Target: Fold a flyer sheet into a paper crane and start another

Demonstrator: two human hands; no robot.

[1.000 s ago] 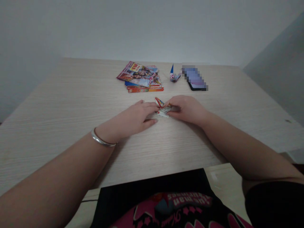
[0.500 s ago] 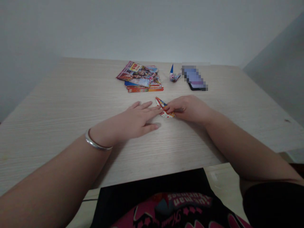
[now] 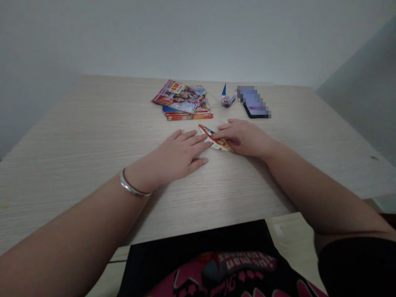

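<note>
A small piece of folded printed paper (image 3: 220,143), white, red, yellow and blue, lies on the table between my two hands. My left hand (image 3: 182,154) is spread flat, its fingertips pressing on the paper's left side; a silver bangle is round that wrist. On the upper right part of the paper rests the index finger of my right hand (image 3: 246,138). That hand's fingers are loosely apart, and its thumb is partly hidden beneath it. Fingers cover parts of the paper's edges.
A stack of colourful printed leaflets (image 3: 182,99) sits toward the back of the pale wooden table (image 3: 93,136). Right of it stands a folded paper bird (image 3: 227,99), then a phone (image 3: 255,103), partly blurred out. A wall (image 3: 198,37) rises behind the table.
My right hand has loosened from a pinch, its fingers spreading over the paper. The paper now shows longer and has turned slightly. My left hand has shifted a little.
</note>
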